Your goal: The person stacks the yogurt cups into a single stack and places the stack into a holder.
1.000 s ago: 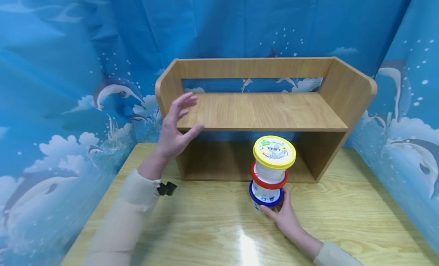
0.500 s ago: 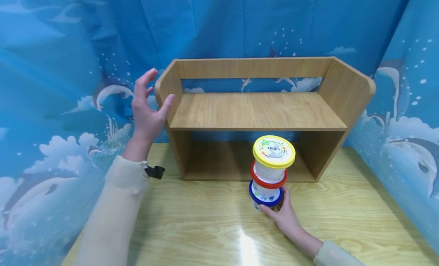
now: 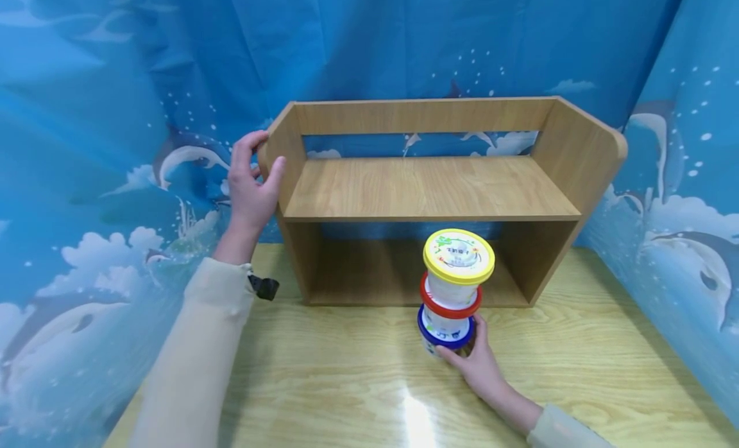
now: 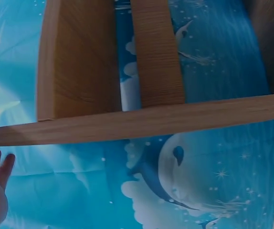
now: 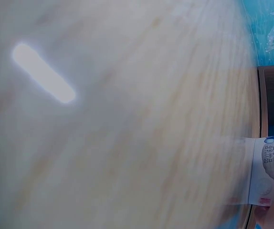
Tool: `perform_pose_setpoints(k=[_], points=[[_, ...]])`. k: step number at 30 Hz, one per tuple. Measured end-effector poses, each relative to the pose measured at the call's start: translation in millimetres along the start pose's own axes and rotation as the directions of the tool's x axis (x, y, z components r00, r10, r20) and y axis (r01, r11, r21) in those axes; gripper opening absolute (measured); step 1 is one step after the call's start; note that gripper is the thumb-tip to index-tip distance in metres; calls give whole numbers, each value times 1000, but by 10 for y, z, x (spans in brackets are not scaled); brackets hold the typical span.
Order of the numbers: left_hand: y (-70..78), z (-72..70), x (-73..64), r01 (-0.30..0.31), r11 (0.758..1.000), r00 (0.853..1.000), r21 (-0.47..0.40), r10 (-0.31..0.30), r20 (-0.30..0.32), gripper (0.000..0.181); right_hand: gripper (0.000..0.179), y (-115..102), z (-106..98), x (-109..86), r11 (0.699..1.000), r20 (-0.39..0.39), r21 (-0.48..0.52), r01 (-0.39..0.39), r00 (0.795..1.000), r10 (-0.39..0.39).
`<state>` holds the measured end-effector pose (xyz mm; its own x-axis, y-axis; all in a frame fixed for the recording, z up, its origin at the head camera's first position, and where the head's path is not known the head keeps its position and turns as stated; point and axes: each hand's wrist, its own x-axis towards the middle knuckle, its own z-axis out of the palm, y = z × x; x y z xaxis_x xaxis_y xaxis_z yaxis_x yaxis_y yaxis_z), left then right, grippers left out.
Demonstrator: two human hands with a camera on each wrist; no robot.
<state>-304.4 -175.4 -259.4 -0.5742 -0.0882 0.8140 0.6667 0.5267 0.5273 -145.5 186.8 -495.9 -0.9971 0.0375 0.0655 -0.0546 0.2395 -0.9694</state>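
In the head view my left hand (image 3: 251,191) grips the left side panel (image 3: 290,156) of a wooden desk shelf (image 3: 433,185), fingers at its outer front edge and thumb on the inner side. Part of that hand shows at the lower left of the left wrist view, beside the panel's edge (image 4: 142,121). Before the shelf stand three white tubs stacked: yellow-lidded tub (image 3: 456,289) on top, red-lidded tub (image 3: 444,323) in the middle, blue-lidded tub (image 3: 430,345) at the bottom. My right hand (image 3: 482,364) holds the bottom one. The right wrist view shows a printed tub side (image 5: 266,167).
The shelf rests on a light wooden table (image 3: 340,377), with an upper board and a lower compartment. A blue curtain (image 3: 115,198) printed with dolphins surrounds the table's back and sides. A bright light reflection lies on the tabletop.
My left hand moved left and up from in front of the shelf, then came in onto its left side panel. My right hand and the stacked tubs stayed in place.
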Motion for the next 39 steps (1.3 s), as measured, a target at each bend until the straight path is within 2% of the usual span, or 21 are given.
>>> perform_pose_setpoints(k=[4,10,19,32,39], points=[[-40,-3,-9,22,999,1000,-25,-22,-6,37,91,4,16,6,1000,-5,1,-3,1000,3],[-59,0,-19,24,999,999,-22,-25,-29,33,90,3,36,-2,1000,-13,-11,9,1000,-9],[-96,28,12,9,994,999,-110,-14,-42,30,90,12,27,0,1000,-16,15,1,1000,0],[-54,47,8,5,990,999,-142,-10,-34,29,92,-5,-3,24,999,-9,27,-18,1000,18],[-72,47,9,9,991,999,-135,-14,-39,29,89,-100,-36,34,1000,-39,11,21,999,-21]])
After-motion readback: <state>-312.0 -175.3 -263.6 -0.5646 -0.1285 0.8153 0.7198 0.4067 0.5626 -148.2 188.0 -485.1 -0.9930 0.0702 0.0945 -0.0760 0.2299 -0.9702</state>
